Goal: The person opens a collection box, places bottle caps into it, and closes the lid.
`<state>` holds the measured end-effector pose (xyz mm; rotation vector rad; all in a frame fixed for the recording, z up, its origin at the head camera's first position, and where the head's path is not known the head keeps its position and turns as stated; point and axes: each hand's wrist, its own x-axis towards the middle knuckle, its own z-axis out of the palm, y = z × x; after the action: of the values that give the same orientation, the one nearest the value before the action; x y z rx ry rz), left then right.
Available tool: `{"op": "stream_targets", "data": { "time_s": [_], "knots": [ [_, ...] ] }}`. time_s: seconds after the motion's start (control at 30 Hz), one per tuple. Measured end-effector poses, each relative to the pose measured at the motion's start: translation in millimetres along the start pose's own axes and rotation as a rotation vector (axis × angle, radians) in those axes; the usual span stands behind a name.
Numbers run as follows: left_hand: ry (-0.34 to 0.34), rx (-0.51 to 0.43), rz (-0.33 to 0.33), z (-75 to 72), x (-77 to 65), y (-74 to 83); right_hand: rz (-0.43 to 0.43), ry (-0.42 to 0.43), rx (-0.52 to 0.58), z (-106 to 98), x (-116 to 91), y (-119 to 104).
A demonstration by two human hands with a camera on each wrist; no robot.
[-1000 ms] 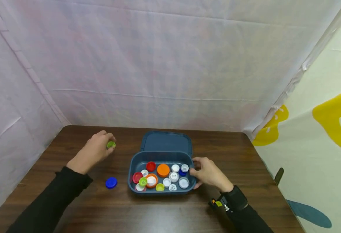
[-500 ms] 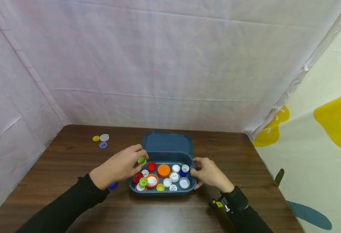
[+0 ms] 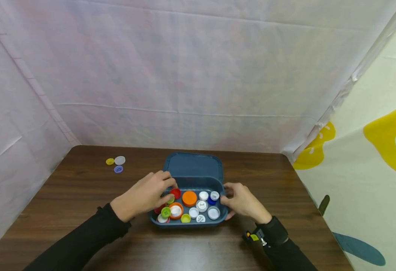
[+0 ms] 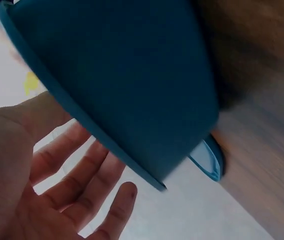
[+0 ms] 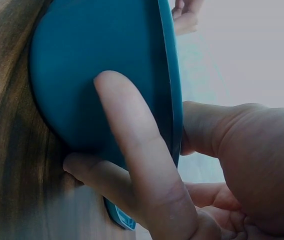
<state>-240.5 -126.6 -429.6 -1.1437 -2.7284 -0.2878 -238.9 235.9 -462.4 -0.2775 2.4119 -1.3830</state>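
Observation:
A dark blue plastic box (image 3: 184, 223) holds several bottle caps in red, orange, white, green and blue. Over its left end is my left hand (image 3: 147, 194), thumb and fingertips apart. Just below the thumb, partly covered, lies a yellow-green bottle cap (image 3: 171, 200). In the left wrist view the left hand (image 4: 77, 180) reaches over the box rim (image 4: 82, 112), its tips partly hidden. My right hand (image 3: 243, 201) grips the box's right end. The right wrist view shows that right hand's fingers (image 5: 142, 145) against the outer wall, with the thumb over the rim.
Behind the box lies its lid (image 3: 193, 165), opened back. Three loose caps sit on the table's far left: a yellow cap (image 3: 110, 161), a white cap (image 3: 119, 160) and a periwinkle cap (image 3: 118, 169). Fabric walls (image 3: 177, 75) rise behind the table.
From the far left, my left hand has carried the yellow-green cap to the box, lowered it in and let go. The blue cap on the table is now hidden. My right hand stays put.

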Motion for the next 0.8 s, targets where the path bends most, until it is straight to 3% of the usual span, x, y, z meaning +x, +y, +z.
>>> {"op": "stream_targets", "data": {
  "time_s": [0.13,0.17,0.33,0.37,0.4,0.8],
  "knots": [
    [0.064,-0.085,-0.059,-0.9,-1.5,-18.5,0.000,0.006,-0.001,-0.4,-0.7,-1.3],
    [0.093,-0.142,-0.045,12.8,-1.7,-38.2,0.000,0.008,-0.002,-0.4,-0.7,-1.3],
    [0.126,-0.256,-0.149,15.1,-6.7,-74.5,0.000,0.009,-0.003,0.5,-0.9,-0.3],
    [0.129,-0.257,-0.172,15.2,-8.1,-80.8,-0.001,0.009,-0.002,0.7,-1.1,-0.3],
    [0.108,-0.231,-0.231,2.3,-10.2,-73.9,-0.001,0.008,-0.002,0.7,-1.2,-0.3],
    [0.056,-0.195,-0.496,3.5,-40.2,-141.5,-0.004,0.005,-0.003,1.2,-0.3,1.2]
  ]
}}
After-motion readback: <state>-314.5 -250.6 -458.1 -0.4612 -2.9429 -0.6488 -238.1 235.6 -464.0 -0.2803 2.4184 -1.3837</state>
